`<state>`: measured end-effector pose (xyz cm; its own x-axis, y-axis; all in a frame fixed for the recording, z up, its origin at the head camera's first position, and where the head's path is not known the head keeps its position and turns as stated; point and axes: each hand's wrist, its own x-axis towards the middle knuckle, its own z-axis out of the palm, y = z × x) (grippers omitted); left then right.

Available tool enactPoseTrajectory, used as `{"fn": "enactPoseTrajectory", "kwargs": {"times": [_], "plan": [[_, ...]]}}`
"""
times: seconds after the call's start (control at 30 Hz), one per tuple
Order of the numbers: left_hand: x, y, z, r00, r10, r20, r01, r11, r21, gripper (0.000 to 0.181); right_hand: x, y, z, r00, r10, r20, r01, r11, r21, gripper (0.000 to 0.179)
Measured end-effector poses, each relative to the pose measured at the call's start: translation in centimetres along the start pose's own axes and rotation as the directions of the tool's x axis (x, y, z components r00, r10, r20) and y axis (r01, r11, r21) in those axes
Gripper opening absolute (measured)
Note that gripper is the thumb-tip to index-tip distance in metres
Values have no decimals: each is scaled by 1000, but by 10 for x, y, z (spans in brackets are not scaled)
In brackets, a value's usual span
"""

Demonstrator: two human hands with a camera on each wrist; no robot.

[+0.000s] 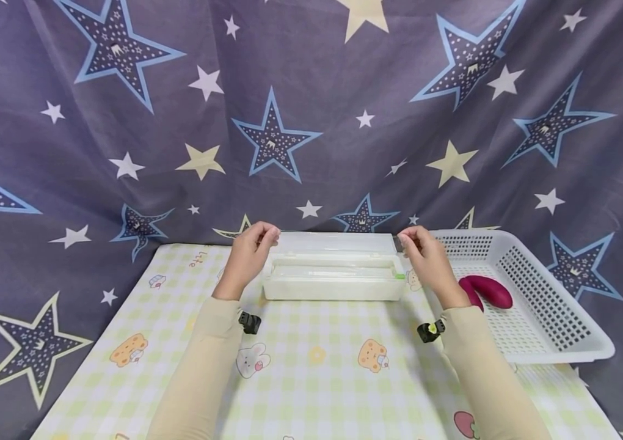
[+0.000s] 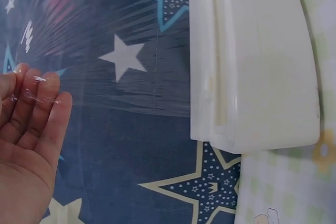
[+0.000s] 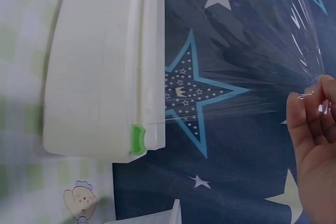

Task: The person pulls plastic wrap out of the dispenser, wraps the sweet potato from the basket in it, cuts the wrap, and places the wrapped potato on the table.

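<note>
A long white cling film dispenser point(image 1: 333, 288) stands on the table with its translucent lid point(image 1: 339, 243) raised at the back. Clear cling film point(image 2: 121, 95) stretches out from the dispenser toward both hands, with creases fanning from where it is gripped. My left hand point(image 1: 250, 253) pinches one corner of the film, thumb against fingers, beyond the dispenser's left end. At the other end my right hand point(image 1: 428, 256) pinches the opposite corner, and the film point(image 3: 226, 93) wrinkles at those fingertips. A green slider point(image 3: 138, 140) sits at the dispenser's right end.
To the right is a white perforated plastic basket point(image 1: 548, 278) holding a curved magenta object point(image 1: 490, 291), partly behind the right forearm. A green-checked cloth point(image 1: 317, 379) covers the table. Behind it hangs a dark curtain point(image 1: 311, 55) printed with stars.
</note>
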<state>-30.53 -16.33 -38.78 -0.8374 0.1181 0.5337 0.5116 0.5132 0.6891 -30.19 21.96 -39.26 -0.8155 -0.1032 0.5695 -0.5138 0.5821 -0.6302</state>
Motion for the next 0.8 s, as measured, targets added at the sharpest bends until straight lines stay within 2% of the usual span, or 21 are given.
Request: {"fn": "enactPoseTrajectory", "kwargs": {"times": [0.3, 0.8], "plan": [[6, 10, -7, 998, 51, -46, -51, 999, 16, 24, 6, -14, -6, 999, -12, -39, 13, 1000, 18, 20], [14, 28, -16, 992, 103, -80, -100, 994, 43, 27, 14, -24, -17, 992, -78, -101, 86, 994, 69, 16]]}}
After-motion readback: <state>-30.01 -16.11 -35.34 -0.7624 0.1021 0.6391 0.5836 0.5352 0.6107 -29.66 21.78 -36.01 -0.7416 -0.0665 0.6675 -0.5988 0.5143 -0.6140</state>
